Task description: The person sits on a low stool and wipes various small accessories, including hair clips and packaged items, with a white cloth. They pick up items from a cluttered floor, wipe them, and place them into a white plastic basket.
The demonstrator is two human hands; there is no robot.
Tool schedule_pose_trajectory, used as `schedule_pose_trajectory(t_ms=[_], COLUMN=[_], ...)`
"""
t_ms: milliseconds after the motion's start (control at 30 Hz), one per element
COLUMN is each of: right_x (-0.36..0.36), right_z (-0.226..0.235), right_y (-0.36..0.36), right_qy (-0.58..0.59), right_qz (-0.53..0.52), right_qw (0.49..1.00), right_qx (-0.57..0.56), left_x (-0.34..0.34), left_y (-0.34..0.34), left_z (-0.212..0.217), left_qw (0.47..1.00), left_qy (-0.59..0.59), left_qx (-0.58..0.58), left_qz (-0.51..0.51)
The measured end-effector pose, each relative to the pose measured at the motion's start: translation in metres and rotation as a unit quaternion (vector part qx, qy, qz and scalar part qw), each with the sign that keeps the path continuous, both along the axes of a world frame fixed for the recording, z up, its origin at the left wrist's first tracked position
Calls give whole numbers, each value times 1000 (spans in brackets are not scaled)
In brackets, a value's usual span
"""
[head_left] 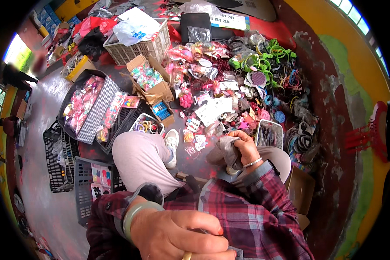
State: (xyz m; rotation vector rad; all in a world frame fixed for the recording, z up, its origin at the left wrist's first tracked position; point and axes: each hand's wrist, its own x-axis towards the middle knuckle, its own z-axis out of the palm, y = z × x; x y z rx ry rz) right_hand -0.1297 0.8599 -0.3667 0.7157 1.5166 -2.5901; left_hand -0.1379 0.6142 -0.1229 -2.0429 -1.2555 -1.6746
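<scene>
My right hand (248,149), with a bracelet at the wrist, is closed on a crumpled grey cloth (230,151) above my right knee. Close in front of my chest, my left hand (182,232) has its fingers curled in. A pale green bangle (136,216) circles that wrist, and a ring sits on one finger. What the left fingers hold, if anything, is hidden behind the hand. Just past the right hand stands a small white basket (269,133). Small packets (194,125) lie on the floor between my feet.
A heap of hair accessories, with green headbands (268,60), spreads ahead to the right. An open carton (154,92) of colourful packets and a large pale crate (154,48) stand ahead. Dark crates (58,171) line my left. An open cardboard box (300,188) lies by my right hip.
</scene>
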Motion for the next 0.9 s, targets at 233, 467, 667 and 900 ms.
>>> schedule_pose_trajectory(t_ms=[233, 467, 667, 900], right_x=[-3, -6, -29, -49], right_z=[0, 22, 74, 73], right_y=[-7, 5, 75, 127], right_qy=[-14, -14, 149, 93], right_qz=[13, 35, -30, -79], right_qw=[1000, 999, 985, 981], right_qx=[-15, 28, 81, 152], left_x=[8, 1, -1, -43], left_y=[-6, 4, 10, 16], left_z=[4, -3, -15, -17], left_qw=[998, 998, 994, 994], left_qy=[-22, -47, -108, 3], left_qx=[2, 16, -14, 3], left_qz=[63, 46, -25, -113])
